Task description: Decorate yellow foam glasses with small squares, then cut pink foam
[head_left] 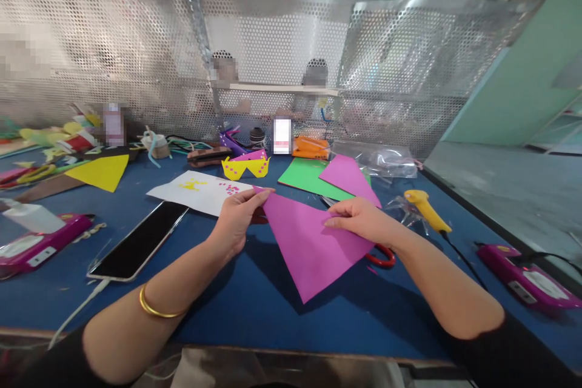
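Note:
A purple foam-like sheet point(313, 242) with pointed corners is held up above the blue table. My left hand point(240, 215) pinches its upper left corner between thumb and fingers. On the right, my right hand point(364, 218) grips the same sheet by its upper edge, the thumb on its face. Red-handled scissors point(384, 257) lie partly hidden behind the sheet and my right hand. Beyond my hands, a white paper point(175, 189) bears small yellow and pink bits. A second purple piece point(348, 177) rests on green sheets point(300, 177).
A yellow glue gun point(425, 209) and a magenta power strip point(527, 279) lie at right. A phone point(140, 242) with a white cable and another power strip point(45, 248) are at left. Yellow and purple paper crowns point(245, 168) stand near the perforated metal screen point(277, 36).

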### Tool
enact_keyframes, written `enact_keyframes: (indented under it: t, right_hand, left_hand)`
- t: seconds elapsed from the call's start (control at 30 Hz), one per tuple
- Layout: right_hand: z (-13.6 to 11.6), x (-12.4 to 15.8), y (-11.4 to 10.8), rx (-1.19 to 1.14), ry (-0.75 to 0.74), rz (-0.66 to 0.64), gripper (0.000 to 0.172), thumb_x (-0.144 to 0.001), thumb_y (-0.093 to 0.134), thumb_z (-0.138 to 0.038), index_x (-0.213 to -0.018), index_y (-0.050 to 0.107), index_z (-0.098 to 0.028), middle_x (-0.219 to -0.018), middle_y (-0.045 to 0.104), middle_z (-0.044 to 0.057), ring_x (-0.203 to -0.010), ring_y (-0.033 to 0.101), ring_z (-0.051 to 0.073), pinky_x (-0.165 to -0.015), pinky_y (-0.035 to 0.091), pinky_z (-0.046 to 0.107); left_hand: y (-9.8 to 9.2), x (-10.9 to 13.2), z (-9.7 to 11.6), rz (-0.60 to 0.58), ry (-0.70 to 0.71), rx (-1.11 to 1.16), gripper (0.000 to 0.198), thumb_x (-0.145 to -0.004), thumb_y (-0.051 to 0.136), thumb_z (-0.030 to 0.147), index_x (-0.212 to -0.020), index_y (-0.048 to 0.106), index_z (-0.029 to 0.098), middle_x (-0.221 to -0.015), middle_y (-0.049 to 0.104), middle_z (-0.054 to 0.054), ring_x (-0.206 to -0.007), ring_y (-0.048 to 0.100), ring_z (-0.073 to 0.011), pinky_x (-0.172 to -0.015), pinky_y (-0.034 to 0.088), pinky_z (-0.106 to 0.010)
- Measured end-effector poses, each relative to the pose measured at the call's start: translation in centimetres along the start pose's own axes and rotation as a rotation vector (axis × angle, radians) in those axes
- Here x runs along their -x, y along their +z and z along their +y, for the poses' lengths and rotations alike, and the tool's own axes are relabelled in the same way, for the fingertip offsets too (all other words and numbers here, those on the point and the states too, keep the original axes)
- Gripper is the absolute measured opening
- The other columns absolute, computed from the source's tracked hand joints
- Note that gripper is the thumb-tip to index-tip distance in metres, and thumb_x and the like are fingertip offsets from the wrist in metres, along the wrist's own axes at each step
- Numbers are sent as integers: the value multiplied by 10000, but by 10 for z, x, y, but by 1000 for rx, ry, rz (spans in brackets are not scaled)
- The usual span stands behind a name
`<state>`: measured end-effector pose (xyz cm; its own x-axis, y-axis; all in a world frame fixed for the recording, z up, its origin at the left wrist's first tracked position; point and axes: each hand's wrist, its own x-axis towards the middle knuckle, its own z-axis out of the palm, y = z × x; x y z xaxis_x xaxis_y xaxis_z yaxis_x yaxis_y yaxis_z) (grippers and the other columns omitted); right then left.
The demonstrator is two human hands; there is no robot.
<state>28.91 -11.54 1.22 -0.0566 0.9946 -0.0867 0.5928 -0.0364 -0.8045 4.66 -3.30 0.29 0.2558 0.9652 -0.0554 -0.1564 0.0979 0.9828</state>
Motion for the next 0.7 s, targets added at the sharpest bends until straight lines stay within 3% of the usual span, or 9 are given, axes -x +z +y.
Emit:
enact_keyframes:
  t: [0.17, 0.33, 0.53, 0.7]
  right_hand:
    - [5, -1, -13, -39, 2, 12, 249, -730, 729, -434, -678, 695, -193, -601, 579, -41, -559, 469, 102, -526, 336, 239]
    - [15, -5, -29, -160, 47, 116, 179, -710, 752, -351, -657, 686, -194, -594, 629, -21, -531, 533, 108, -558, 428, 257]
    - [27, -13, -34, -295, 75, 237, 135, -733, 737, -259, -639, 680, -181, -614, 681, 8, -533, 573, 98, -599, 496, 255]
    - [31, -14, -37, -345, 109, 210, 76, -740, 735, -224, -755, 701, -158, -647, 722, 29, -532, 609, 105, -596, 520, 258]
  left_hand:
    - [-7, -3, 10, 87, 16, 19, 280, -660, 797, 309, -892, 757, 157, -744, 721, -22, -585, 627, -123, -543, 497, -229]
    - [-20, -8, 19, 187, 29, 20, 213, -678, 767, 240, -880, 744, 177, -753, 727, -16, -573, 631, -114, -557, 503, -224]
    - [-29, -12, 21, 227, 31, -3, 131, -691, 742, 259, -800, 730, 188, -756, 730, -31, -588, 639, -123, -551, 502, -219]
    - [-31, -17, 19, 259, 11, -24, 87, -695, 722, 225, -766, 703, 179, -723, 722, -26, -584, 640, -117, -562, 517, -212]
